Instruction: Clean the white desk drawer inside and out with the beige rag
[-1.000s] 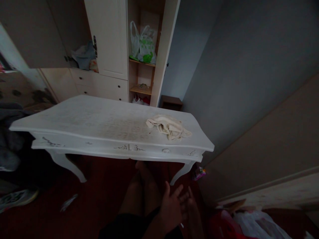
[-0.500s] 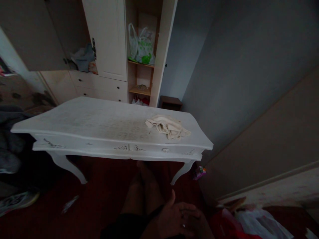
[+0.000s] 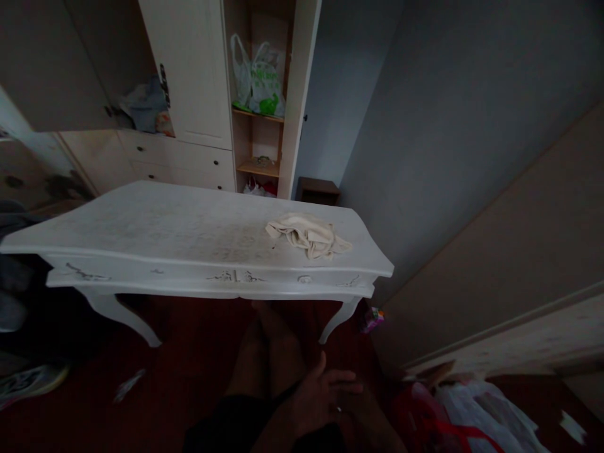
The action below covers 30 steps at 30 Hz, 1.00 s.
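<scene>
My left hand (image 3: 314,396) is above my lap at the lower middle, its thumb raised and its fingers stretched to the right. It holds nothing and overlaps my right hand (image 3: 353,409), which is dark, its fingers mostly hidden. A ring glints where the two hands meet. In front of my legs (image 3: 267,358) stands a white table (image 3: 189,217) with carved drawer fronts and curved legs. Grey smudges mark its top. A crumpled cream cloth (image 3: 309,236) lies on the right half of the table, apart from both hands.
Behind the table, a white wardrobe (image 3: 189,75) stands with doors open and plastic bags (image 3: 264,82) on a shelf. A small brown cabinet (image 3: 318,190) is beside it. Bags (image 3: 481,415) lie at lower right, a purple box (image 3: 372,319) near the table leg, a shoe (image 3: 33,384) at lower left.
The view has shifted slightly, so the table and cloth appear further left. My hands stay together over my lap, with the left still lying across the right.
</scene>
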{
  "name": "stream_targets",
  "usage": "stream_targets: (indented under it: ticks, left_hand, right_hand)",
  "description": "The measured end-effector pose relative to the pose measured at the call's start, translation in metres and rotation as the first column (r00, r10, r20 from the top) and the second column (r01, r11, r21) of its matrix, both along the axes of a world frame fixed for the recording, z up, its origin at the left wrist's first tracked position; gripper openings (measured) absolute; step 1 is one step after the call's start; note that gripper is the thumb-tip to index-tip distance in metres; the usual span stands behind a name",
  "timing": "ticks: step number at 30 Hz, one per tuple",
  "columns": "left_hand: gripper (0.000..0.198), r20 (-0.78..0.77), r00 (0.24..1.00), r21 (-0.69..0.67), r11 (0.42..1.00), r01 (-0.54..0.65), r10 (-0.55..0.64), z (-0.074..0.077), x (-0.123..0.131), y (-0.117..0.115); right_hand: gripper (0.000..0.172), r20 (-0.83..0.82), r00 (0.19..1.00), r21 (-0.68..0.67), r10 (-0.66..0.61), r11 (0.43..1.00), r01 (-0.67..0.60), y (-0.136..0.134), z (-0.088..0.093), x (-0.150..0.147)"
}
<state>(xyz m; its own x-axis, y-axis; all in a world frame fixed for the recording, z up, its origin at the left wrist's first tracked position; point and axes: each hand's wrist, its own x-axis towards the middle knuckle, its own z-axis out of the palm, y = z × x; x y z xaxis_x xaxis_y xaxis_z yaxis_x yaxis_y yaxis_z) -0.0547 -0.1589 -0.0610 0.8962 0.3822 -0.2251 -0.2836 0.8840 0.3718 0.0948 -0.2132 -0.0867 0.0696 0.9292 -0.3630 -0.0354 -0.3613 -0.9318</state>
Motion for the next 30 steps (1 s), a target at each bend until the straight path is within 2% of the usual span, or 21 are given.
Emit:
stream_targets:
  ticks: [4,7,10,12,14,16,18,21,25,27,30]
  left_hand:
    - [0.064,-0.18,0.98,0.091,0.993,-0.072,0.087,-0.004,-0.007,0.01]
    - [0.053,-0.319,0.925,0.188,0.971,-0.151,0.206,-0.02,-0.014,0.015]
    - [0.04,-0.417,0.852,0.172,0.947,-0.27,0.318,-0.042,-0.022,0.018]
    - [0.027,-0.396,0.838,0.06,0.922,-0.383,0.374,-0.054,-0.029,0.02]
    - [0.022,-0.314,0.855,-0.107,0.879,-0.465,0.414,-0.06,-0.037,0.024]
    - [0.025,-0.239,0.871,-0.249,0.84,-0.482,0.429,-0.06,-0.045,0.028]
    - [0.027,-0.219,0.87,-0.317,0.811,-0.491,0.442,-0.058,-0.05,0.032]
    - [0.024,-0.244,0.859,-0.318,0.8,-0.509,0.45,-0.054,-0.051,0.034]
    - [0.021,-0.279,0.847,-0.306,0.795,-0.524,0.452,-0.051,-0.049,0.032]
    - [0.02,-0.281,0.847,-0.308,0.794,-0.525,0.451,-0.051,-0.05,0.031]
    - [0.019,-0.293,0.843,-0.304,0.792,-0.53,0.451,-0.05,-0.052,0.031]
  right_hand:
    - [0.043,-0.229,0.968,0.022,0.107,0.994,-0.104,0.013,0.004,-0.004]
    - [0.054,-0.318,0.936,0.07,0.148,0.989,-0.133,0.024,0.014,-0.003]
    - [0.049,-0.124,0.992,0.1,0.026,0.995,-0.013,0.042,0.033,0.005]
    - [0.05,0.028,0.997,0.142,-0.075,0.987,0.071,0.057,0.05,0.012]
    - [0.05,0.08,0.99,0.2,-0.119,0.975,0.101,0.072,0.071,0.018]
    - [0.048,0.076,0.987,0.278,-0.142,0.954,0.115,0.087,0.094,0.021]
    - [0.044,0.088,0.986,0.347,-0.138,0.932,0.1,0.099,0.115,0.02]
    - [0.038,0.142,0.984,0.41,-0.111,0.911,0.043,0.115,0.141,0.012]
    - [0.032,0.176,0.977,0.484,-0.121,0.875,0.021,0.139,0.163,0.0]
    - [0.028,0.191,0.963,0.553,-0.189,0.832,0.054,0.153,0.173,-0.004]
    - [0.026,0.258,0.921,0.677,-0.293,0.735,0.044,0.179,0.19,-0.009]
